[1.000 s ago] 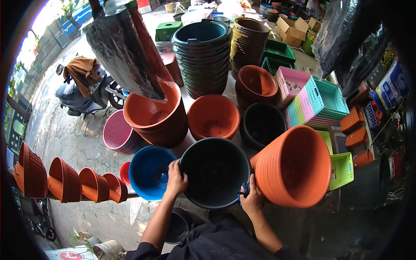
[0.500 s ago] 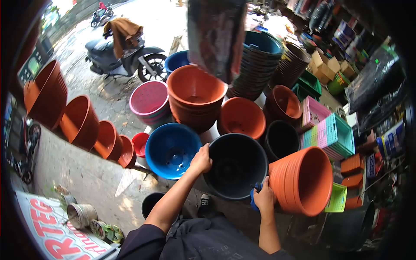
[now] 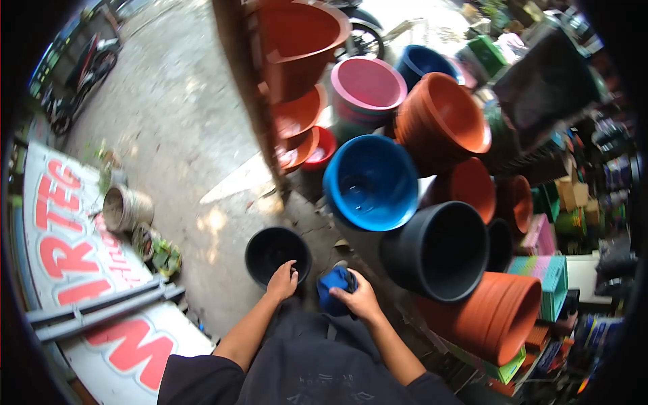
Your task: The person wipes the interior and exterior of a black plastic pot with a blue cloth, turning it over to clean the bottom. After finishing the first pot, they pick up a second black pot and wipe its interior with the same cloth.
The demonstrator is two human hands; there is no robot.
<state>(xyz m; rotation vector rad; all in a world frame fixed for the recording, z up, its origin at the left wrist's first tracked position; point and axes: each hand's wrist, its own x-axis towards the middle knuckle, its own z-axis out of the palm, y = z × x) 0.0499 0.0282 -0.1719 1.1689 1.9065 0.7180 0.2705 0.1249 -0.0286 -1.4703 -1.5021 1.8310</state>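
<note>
A small black plastic pot point(image 3: 264, 251) stands on the ground in front of me, its mouth facing up. My left hand point(image 3: 283, 279) overlaps its near right side, fingers a little bent and apart, with nothing in them. Close by on the right, my right hand point(image 3: 362, 295) is closed around a bunched blue cloth point(image 3: 332, 287). Farther right is the large black pot point(image 3: 442, 253), tilted with its mouth toward me and apart from both hands. A blue basin point(image 3: 372, 181) sits just beyond it.
Stacked orange pots point(image 3: 486, 314) lie on their side at the right. Behind are a pink basin point(image 3: 368, 84) and more orange pots point(image 3: 442, 118). A lettered sign point(image 3: 88, 236) and potted plants point(image 3: 162, 253) are at the left. A brown post point(image 3: 253, 88) rises ahead.
Both hands have let go of the large black pot and moved down and left. My view has turned left. The blue cloth now shows more fully in my right hand.
</note>
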